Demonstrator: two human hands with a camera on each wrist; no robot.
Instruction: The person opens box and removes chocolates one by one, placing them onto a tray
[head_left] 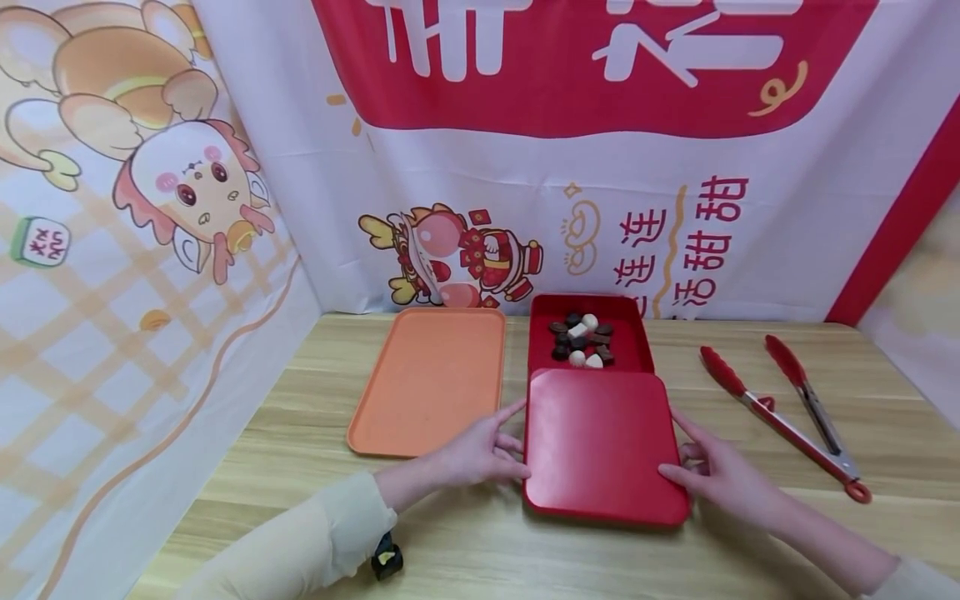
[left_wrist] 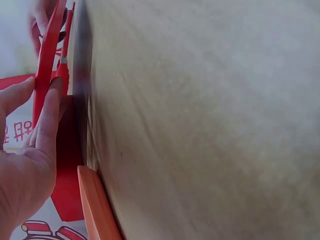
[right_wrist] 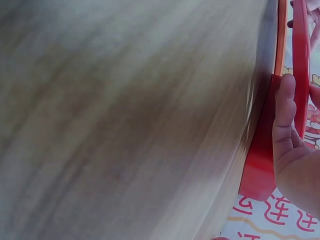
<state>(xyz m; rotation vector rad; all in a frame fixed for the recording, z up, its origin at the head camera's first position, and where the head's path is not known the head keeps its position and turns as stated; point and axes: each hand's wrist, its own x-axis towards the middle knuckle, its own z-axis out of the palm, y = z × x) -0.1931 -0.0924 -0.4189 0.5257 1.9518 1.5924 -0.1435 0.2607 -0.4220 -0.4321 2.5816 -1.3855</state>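
Note:
A square red lid [head_left: 600, 450] is held level above the table by both hands, one at each side. My left hand [head_left: 480, 454] pinches its left edge; in the left wrist view the thumb and fingers lie on opposite faces of the lid [left_wrist: 46, 62]. On the other side my right hand [head_left: 723, 479] grips the right edge, with fingers under the lid [right_wrist: 301, 65] in the right wrist view. Behind the lid stands an open red box [head_left: 633, 333], its near part hidden. Dark and white chocolate-like pieces [head_left: 577, 332] lie inside it.
An orange tray [head_left: 435, 375] lies left of the box. Red-tipped metal tongs [head_left: 795, 433] lie spread on the right of the wooden table [head_left: 277, 467]. A printed cloth [head_left: 465, 183] hangs behind. Near the left sleeve is a small black object [head_left: 387, 560].

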